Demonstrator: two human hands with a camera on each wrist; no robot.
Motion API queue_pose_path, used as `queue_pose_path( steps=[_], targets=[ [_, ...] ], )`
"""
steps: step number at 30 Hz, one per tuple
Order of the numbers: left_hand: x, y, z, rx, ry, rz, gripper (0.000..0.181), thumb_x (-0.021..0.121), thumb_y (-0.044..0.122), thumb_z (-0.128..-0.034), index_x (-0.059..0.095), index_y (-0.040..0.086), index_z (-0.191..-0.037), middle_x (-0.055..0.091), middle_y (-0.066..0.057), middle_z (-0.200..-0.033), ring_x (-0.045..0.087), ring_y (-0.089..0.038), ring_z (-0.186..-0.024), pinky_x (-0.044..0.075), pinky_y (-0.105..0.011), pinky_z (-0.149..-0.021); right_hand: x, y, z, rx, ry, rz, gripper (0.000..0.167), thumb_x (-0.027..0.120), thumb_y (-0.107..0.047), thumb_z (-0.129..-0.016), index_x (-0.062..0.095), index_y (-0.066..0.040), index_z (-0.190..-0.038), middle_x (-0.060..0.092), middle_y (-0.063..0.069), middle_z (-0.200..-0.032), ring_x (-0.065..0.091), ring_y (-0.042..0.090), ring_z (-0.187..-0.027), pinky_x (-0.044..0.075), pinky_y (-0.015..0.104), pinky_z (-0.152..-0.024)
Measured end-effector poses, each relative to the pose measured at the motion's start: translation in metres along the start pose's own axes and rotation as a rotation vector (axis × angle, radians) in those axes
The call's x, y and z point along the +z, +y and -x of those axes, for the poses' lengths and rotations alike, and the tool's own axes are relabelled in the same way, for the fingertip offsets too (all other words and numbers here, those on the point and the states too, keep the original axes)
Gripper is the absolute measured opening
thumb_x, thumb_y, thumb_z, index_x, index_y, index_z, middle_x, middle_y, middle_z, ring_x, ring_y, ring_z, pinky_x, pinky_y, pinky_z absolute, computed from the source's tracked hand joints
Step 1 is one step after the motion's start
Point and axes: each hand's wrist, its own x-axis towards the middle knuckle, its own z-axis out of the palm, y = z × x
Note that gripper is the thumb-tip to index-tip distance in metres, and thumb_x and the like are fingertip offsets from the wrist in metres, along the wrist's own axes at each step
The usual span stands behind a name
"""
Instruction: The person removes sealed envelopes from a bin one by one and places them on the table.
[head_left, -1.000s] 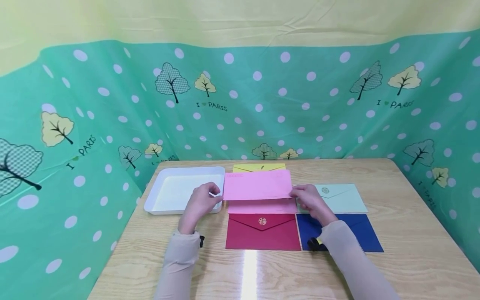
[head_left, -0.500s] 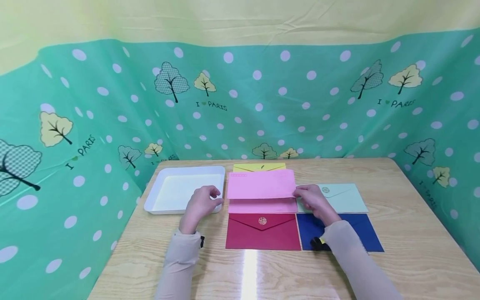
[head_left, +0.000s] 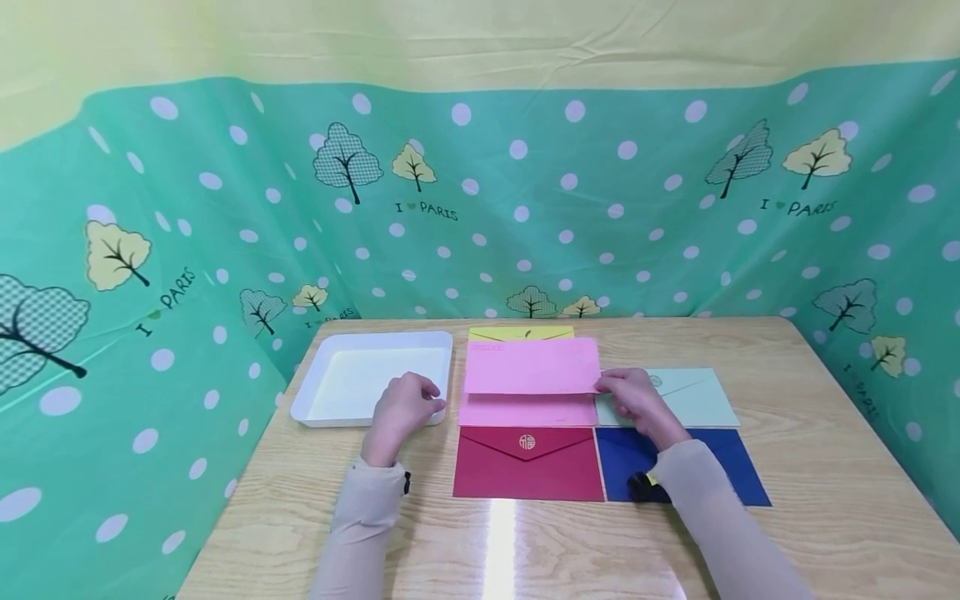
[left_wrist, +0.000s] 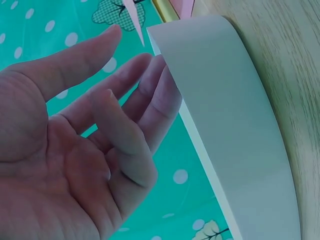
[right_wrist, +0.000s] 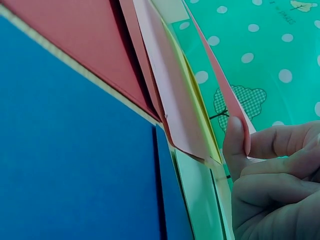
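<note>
My right hand [head_left: 637,400] pinches the right end of a pink envelope [head_left: 531,365] between thumb and fingers. That envelope is raised above a second pink envelope [head_left: 536,411] lying on the table. In the right wrist view, the raised pink envelope [right_wrist: 234,100] shows edge-on between thumb and index finger. Over the right side of a white tray [head_left: 309,398] hovers my left hand [head_left: 401,414], its fingers loosely bent and holding nothing. The left wrist view shows the hand beside the tray wall [left_wrist: 225,120]; whether a finger touches the rim I cannot tell.
A red envelope [head_left: 527,475] lies in front of the pink one, with a blue envelope [head_left: 731,467] to its right. Behind the blue one is a mint envelope [head_left: 697,400]. A yellow envelope [head_left: 517,333] lies at the back. A patterned curtain [head_left: 540,192] surrounds the table.
The raised pink envelope has shifted to the right with my right hand. My left hand has let go of its left corner and stays over the tray.
</note>
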Motion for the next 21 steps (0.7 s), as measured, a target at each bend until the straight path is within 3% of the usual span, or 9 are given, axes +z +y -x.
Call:
queue_pose_path(
  steps=[5,12,21],
  targets=[
    [0.002,0.000,0.001,-0.011,0.002,-0.006,0.014,0.084,0.017,-0.0904,0.082,0.006,-0.098,0.074,-0.006,-0.091,0.066,-0.025,-0.088,0.055,-0.045,-0.081,-0.007,-0.001,0.001,0.004,0.018,-0.005,0.045,0.065,-0.018,-0.103,0.061,0.004,-0.141,0.057,0.005,-0.080,0.040,0.011,-0.045,0.031,0.024,-0.046],
    [0.005,-0.002,0.001,0.000,-0.013,-0.004,0.009,0.085,0.016,-0.0902,0.082,0.008,-0.091,0.074,-0.002,-0.085,0.066,-0.022,-0.083,0.055,-0.043,-0.078,-0.017,-0.001,0.002,0.012,0.030,0.012,0.048,0.064,-0.020,-0.104,0.058,0.003,-0.145,0.067,0.014,-0.112,0.042,0.011,-0.048,0.034,0.024,-0.048],
    [0.004,-0.004,-0.001,0.031,-0.021,-0.008,0.005,0.083,0.013,-0.0911,0.083,0.008,-0.090,0.075,-0.002,-0.085,0.066,-0.022,-0.083,0.055,-0.043,-0.078,-0.025,-0.004,0.000,0.005,0.016,0.029,0.050,0.063,-0.023,-0.106,0.056,0.003,-0.147,0.062,0.012,-0.097,0.041,0.012,-0.048,0.033,0.025,-0.048]
  ],
)
